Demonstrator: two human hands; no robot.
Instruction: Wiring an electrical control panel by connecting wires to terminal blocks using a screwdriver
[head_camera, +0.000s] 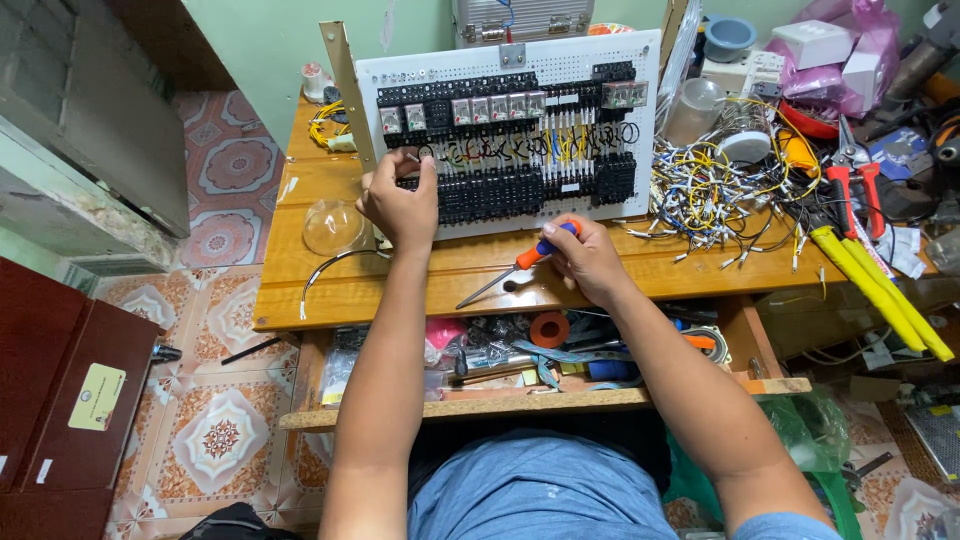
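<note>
A white perforated panel (500, 215) stands tilted on a wooden table (330, 290), carrying rows of black terminal blocks, relays and yellow, black and white wires. My left hand (400, 200) rests against the panel's lower left, fingers pinching something small at a terminal row there. My right hand (585, 258) is on the table in front of the panel, closed around a screwdriver (510, 270) with an orange and blue handle. Its metal shaft points down-left and lies just above the tabletop.
A clear plastic dome (335, 228) sits left of the panel. A tangle of cut yellow and white wires (705, 195) lies to the right, beside red-handled cutters (855, 180) and long yellow-handled cutters (880, 290). A shelf under the table holds tape rolls and tools (550, 330).
</note>
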